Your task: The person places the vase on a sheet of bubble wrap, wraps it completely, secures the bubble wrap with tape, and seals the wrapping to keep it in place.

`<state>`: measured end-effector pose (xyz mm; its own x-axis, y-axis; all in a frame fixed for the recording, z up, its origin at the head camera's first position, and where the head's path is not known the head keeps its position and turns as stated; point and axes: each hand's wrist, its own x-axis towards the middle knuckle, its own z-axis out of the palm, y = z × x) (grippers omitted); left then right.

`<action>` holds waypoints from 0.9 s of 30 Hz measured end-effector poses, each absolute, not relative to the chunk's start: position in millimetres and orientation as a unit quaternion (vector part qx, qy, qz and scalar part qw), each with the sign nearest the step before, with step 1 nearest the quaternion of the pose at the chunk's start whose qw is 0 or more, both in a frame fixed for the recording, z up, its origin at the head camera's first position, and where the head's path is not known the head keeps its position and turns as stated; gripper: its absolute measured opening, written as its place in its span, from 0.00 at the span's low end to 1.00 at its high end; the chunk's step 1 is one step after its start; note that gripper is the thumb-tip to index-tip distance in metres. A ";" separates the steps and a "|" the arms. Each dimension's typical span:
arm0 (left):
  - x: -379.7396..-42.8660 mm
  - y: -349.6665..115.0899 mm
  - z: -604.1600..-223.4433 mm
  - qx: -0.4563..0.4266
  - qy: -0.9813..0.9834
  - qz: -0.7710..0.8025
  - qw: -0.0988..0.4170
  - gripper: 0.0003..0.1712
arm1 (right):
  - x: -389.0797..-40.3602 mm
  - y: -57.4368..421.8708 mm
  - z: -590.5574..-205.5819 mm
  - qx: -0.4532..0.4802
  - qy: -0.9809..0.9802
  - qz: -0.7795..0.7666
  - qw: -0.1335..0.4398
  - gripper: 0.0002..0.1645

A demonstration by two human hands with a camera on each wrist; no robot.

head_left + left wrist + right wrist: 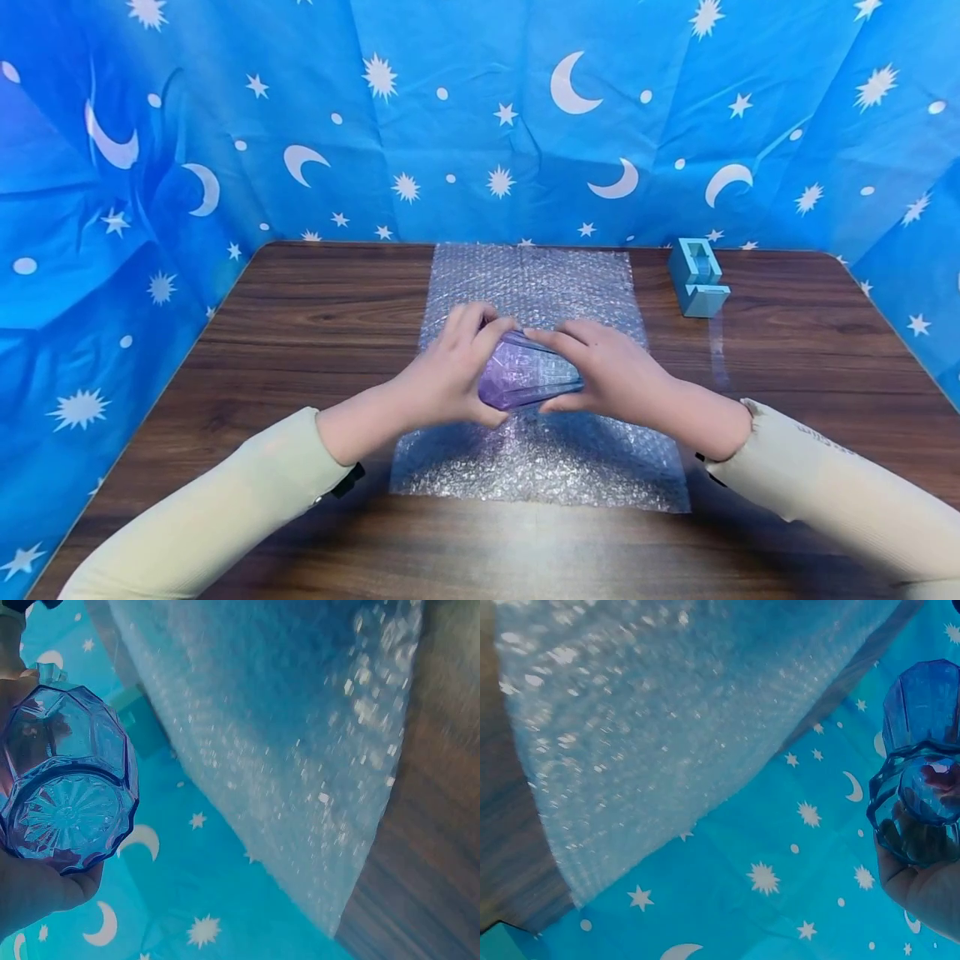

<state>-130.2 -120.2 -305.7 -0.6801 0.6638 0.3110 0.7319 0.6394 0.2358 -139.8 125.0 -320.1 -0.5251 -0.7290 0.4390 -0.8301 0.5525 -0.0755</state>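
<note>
Both hands hold a faceted, see-through glass vase [528,372], purple at its left end and bluish at its right, lying sideways in the air over a sheet of bubble wrap [540,471]. My left hand [459,367] grips the purple end, fingers over the far side and thumb underneath on the near side. Around the bluish end curls my right hand [618,367]. The left wrist view shows the vase's round base [71,806] with a starburst pattern. A wavy, scalloped rim [911,754] faces the right wrist view.
A light blue tape dispenser [697,279] stands at the back right of the dark wooden table [300,333]. A strip of clear tape [717,350] extends from it toward the front. Blue cloth [480,125] with white moons and stars hangs behind and at both sides.
</note>
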 end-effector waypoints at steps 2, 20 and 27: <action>-128.7 -118.5 -308.7 -0.389 -0.900 -0.174 0.089 0.58 | -136.9 127.0 -322.7 0.451 -0.864 0.140 0.175 0.52; -116.7 -99.1 -324.4 -0.375 -0.903 -0.208 -0.006 0.55 | -115.4 148.7 -338.7 0.452 -0.868 0.141 0.148 0.50; -116.4 -95.4 -328.8 -0.371 -0.903 -0.214 -0.028 0.56 | -114.0 152.4 -344.7 0.454 -0.867 0.151 0.137 0.50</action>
<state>-116.4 -95.4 -328.8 -0.7226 0.6828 0.1078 0.6587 0.6327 0.4072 -114.0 152.4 -344.7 -0.5506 -0.7463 0.3741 -0.8288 0.5422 -0.1381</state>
